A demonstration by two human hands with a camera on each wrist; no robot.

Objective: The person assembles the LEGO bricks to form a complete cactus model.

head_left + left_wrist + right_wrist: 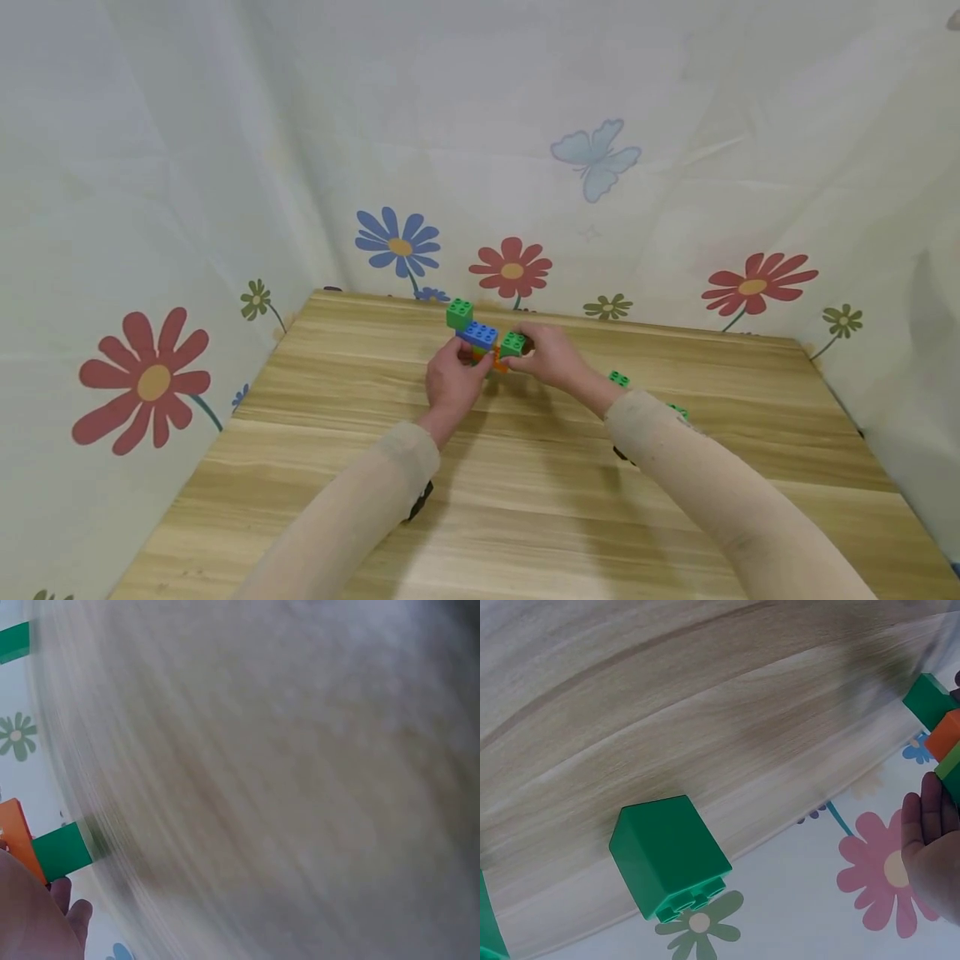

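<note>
Both hands meet over a toy brick build near the table's far side. In the head view it shows a raised green brick at its left end, a blue brick beside that, and orange brick lower down. The left hand grips the build from the near left, thumb and fingers around its lower part. The right hand pinches a green brick at the build's right end, above the orange. A lower green brick adjoins the orange brick in the left wrist view.
Two loose green bricks, a farther one and a nearer one, lie by the right forearm, which partly covers the nearer. The wooden table ends at a flowered cloth backdrop.
</note>
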